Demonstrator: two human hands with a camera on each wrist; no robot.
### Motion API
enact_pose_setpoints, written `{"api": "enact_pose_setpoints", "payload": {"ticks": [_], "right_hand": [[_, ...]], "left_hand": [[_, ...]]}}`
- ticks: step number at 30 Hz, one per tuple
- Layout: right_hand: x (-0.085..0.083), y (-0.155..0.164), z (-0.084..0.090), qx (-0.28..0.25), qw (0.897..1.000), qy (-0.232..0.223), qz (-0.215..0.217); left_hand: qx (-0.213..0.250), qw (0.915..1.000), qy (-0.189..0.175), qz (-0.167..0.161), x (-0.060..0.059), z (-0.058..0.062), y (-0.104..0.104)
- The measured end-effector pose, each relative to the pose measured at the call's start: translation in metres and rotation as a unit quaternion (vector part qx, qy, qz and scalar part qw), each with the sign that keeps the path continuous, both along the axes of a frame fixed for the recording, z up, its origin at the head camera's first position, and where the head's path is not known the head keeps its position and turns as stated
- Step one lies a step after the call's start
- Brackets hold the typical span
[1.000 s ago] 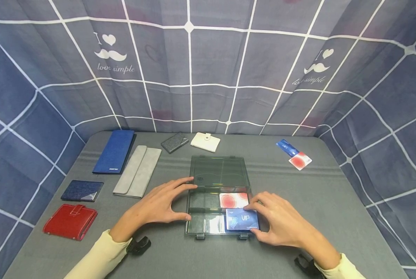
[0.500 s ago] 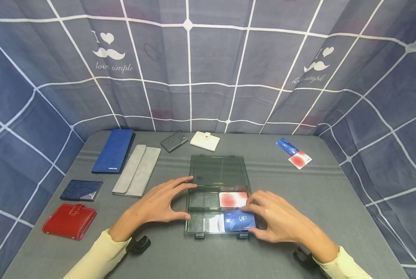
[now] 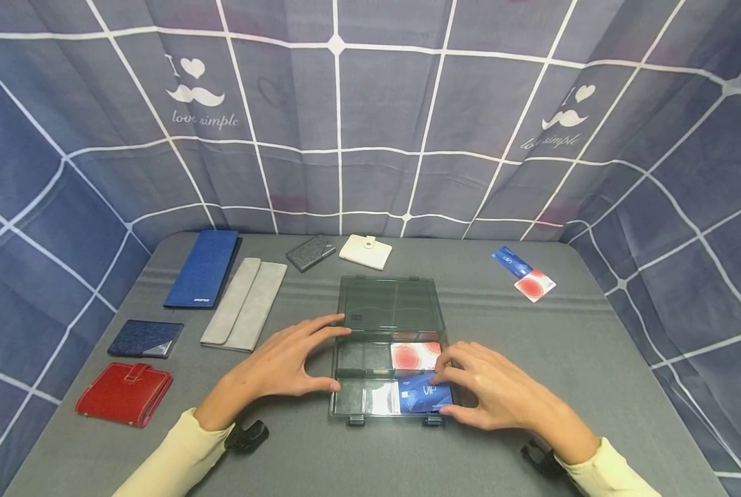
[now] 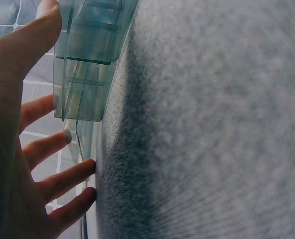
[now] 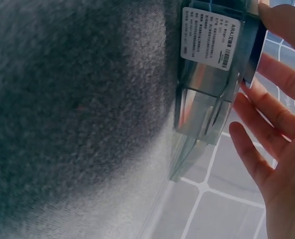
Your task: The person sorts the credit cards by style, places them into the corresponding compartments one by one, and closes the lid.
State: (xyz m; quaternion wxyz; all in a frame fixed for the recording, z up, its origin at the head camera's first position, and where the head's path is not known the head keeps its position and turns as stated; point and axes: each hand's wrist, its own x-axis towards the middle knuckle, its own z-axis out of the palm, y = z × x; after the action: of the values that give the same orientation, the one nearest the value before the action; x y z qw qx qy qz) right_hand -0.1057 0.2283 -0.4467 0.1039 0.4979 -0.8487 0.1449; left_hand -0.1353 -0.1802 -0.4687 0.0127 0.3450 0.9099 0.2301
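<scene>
A dark translucent divided box (image 3: 390,305) lies on the table with its lid laid back. My right hand (image 3: 493,386) pinches a blue VIP card (image 3: 416,393) by its right edge, between thumb and forefinger, over the front right compartment. In the right wrist view that card (image 5: 256,55) stands out slightly beyond the box wall. Behind it, a white card with red circles (image 3: 407,356) lies in the back right compartment. My left hand (image 3: 283,360) is spread, its straight fingers and thumb against the box's left side.
At the left are a blue folder (image 3: 204,269), a grey envelope wallet (image 3: 244,305), a navy card holder (image 3: 145,338) and a red wallet (image 3: 125,395). Behind the box lie a dark grey case (image 3: 311,253) and a white wallet (image 3: 366,252). Two cards (image 3: 534,284) overlap at the back right.
My right hand has shifted slightly left with the blue VIP card, bringing it lower over the front right compartment. The left hand stays against the box.
</scene>
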Motion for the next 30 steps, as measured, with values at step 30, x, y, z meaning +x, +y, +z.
{"api": "enact_pose_setpoints", "payload": {"ticks": [30], "right_hand": [[-0.042, 0.042, -0.001, -0.057, 0.996, -0.015, -0.066]], "left_hand": [[0.001, 1.0000, -0.003, -0.001, 0.001, 0.002, 0.002]]}}
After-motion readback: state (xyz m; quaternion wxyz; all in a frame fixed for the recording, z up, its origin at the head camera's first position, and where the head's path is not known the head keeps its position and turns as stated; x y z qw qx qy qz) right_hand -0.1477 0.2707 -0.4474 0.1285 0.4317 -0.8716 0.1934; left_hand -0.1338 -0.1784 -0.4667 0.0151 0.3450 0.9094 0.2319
